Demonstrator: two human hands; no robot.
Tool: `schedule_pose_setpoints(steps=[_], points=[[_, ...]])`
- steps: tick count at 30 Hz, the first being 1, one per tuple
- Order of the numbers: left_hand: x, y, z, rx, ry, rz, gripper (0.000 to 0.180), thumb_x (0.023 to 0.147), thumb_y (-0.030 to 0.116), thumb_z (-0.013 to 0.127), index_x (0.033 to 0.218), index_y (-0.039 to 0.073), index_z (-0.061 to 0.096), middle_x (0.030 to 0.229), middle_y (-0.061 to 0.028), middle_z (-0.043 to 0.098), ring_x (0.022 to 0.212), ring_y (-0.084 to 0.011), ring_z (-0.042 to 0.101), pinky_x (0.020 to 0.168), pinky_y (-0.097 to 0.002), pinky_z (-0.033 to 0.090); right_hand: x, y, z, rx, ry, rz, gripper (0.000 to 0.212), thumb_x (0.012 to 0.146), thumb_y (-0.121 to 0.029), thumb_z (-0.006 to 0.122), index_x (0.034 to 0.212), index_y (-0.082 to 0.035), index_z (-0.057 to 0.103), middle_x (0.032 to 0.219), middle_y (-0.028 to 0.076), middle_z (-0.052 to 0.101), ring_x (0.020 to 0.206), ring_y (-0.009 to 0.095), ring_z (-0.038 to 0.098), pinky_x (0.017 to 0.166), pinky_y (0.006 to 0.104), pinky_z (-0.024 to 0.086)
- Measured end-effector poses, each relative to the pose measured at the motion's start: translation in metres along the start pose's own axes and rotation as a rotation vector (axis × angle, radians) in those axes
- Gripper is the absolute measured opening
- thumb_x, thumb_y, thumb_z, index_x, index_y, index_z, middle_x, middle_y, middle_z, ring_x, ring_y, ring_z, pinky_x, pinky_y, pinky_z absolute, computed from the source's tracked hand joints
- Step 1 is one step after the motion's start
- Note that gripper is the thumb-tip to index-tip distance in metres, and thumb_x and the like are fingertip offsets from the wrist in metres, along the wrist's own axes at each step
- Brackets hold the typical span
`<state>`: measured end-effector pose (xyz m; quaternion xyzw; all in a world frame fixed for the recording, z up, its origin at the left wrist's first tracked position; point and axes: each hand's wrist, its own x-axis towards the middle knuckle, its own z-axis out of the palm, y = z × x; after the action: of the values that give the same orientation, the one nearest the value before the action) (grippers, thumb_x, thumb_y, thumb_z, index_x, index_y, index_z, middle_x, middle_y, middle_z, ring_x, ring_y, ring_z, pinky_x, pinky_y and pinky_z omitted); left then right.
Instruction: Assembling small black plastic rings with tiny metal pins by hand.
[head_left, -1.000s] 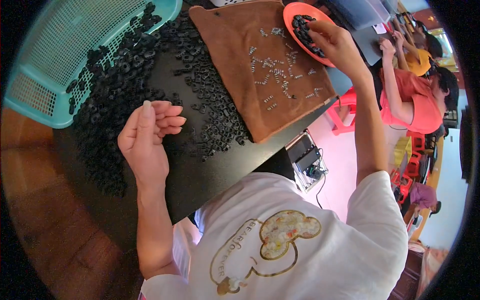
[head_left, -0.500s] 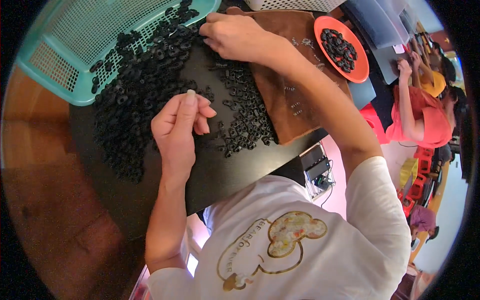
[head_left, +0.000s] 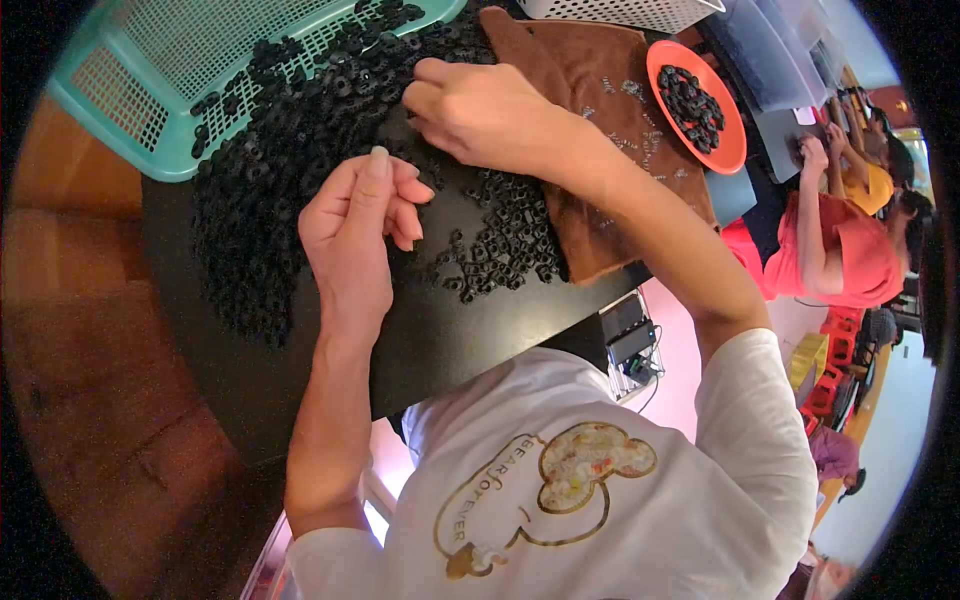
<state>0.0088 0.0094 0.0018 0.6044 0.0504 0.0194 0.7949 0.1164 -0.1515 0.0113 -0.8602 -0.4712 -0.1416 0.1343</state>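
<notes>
My left hand [head_left: 348,225] hovers over the dark table, thumb pressed to curled fingers; anything in that pinch is too small or hidden to make out. Close by on its right, my right hand [head_left: 485,115] has its fingers bent down, hiding whatever they hold. A large heap of small black plastic parts [head_left: 245,240] spreads to the left of both hands. Nearer me, below the right hand, lie smaller black ring-like pieces [head_left: 510,240]. Small metal springs [head_left: 632,90] are scattered on a brown cloth [head_left: 590,245] beneath and beside my right forearm.
A green mesh basket [head_left: 170,165] stands at the far left, with black parts spilling over its rim. At right, an orange plate [head_left: 733,145] holds black assembled-looking parts [head_left: 690,108]. A white perforated basket [head_left: 620,12] is at the back. Other people sit farther right.
My right hand has come back from the far side of the heap, nearer to my left hand. The left hand keeps its pinch almost in place. The view has shifted slightly.
</notes>
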Motion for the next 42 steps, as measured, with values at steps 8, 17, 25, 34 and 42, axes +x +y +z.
schedule_pose_setpoints(steps=[8,17,25,34,42], points=[[-0.001,0.005,0.003,-0.108,-0.076,-0.172,0.04,0.099,0.036,0.048,0.085,0.001,0.061,0.074,-0.0072,0.064,0.052,-0.0074,0.052,0.046,-0.0211,0.04,-0.018,-0.035,-0.034,0.219,0.3,-0.106,0.018,0.077,-0.016,0.065,0.081,-0.003,0.053,0.081,0.01,0.05,0.066,0.028,0.059,0.051,0.037,0.05],[-0.001,0.003,0.006,-0.314,-0.193,-0.1,0.031,0.101,0.025,0.043,0.097,0.0,0.06,0.072,-0.0056,0.06,0.056,-0.0096,0.054,0.048,-0.022,0.042,-0.034,-0.042,-0.041,0.519,0.309,0.058,0.029,0.081,-0.015,0.066,0.104,0.0,0.058,0.084,0.013,0.055,0.074,0.031,0.06,0.06,0.0383,0.051],[-0.003,-0.003,0.005,-0.485,-0.283,-0.162,0.028,0.101,0.021,0.041,0.101,-0.001,0.059,0.073,-0.0067,0.06,0.056,-0.011,0.054,0.046,-0.0222,0.042,-0.035,-0.044,-0.034,0.468,0.348,-0.011,0.016,0.08,-0.015,0.065,0.089,-0.003,0.059,0.079,0.01,0.054,0.067,0.031,0.06,0.054,0.0392,0.05],[-0.003,-0.005,0.007,-0.488,-0.285,-0.236,0.031,0.102,0.026,0.04,0.1,0.0,0.057,0.076,-0.01,0.062,0.05,-0.012,0.053,0.042,-0.0223,0.039,-0.044,-0.049,-0.036,0.552,0.331,0.048,0.017,0.08,-0.014,0.064,0.093,-0.003,0.059,0.079,0.011,0.055,0.066,0.032,0.06,0.054,0.0397,0.05],[-0.006,0.0,0.015,-0.43,-0.196,-0.231,0.033,0.101,0.029,0.041,0.099,0.0,0.058,0.077,-0.0091,0.063,0.05,-0.0102,0.052,0.041,-0.0194,0.037,-0.047,-0.054,-0.038,0.637,0.297,0.101,0.018,0.083,-0.016,0.063,0.093,-0.002,0.06,0.08,0.013,0.055,0.07,0.033,0.059,0.057,0.0408,0.049]])
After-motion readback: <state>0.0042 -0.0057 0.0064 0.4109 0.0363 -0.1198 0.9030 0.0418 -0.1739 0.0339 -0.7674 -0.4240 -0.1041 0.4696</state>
